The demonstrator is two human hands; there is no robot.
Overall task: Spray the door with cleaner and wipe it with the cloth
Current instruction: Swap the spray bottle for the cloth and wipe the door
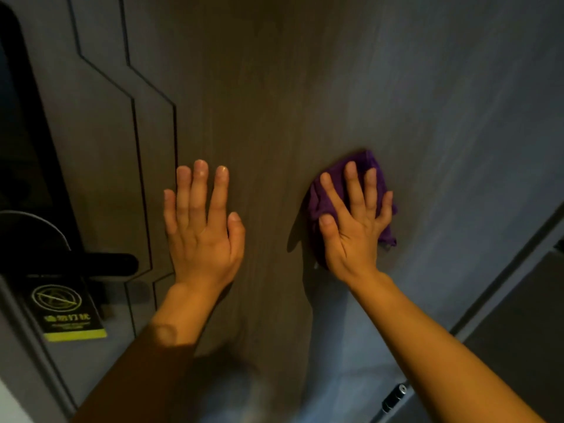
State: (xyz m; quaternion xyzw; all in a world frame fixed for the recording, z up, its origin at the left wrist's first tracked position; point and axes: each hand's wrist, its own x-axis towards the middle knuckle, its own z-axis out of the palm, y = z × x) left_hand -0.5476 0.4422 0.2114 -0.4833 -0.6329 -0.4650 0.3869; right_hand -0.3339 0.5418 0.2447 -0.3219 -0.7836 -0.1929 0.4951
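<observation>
A dark grey-brown door [274,96] with fine vertical grain fills the view. My right hand [354,221] lies flat with fingers spread, pressing a crumpled purple cloth [317,203] against the door right of centre. The cloth sticks out above the fingertips and beside the little finger. My left hand [201,227] rests flat on the bare door to the left, fingers together, holding nothing. No spray bottle is in view.
A black lever handle [100,265] on a black lock plate [21,148] sits at the left edge, with a black and yellow hanging tag [68,312] below it. Thin grooves [175,132] run down the door. A hinge [395,398] and door frame [503,270] show at lower right.
</observation>
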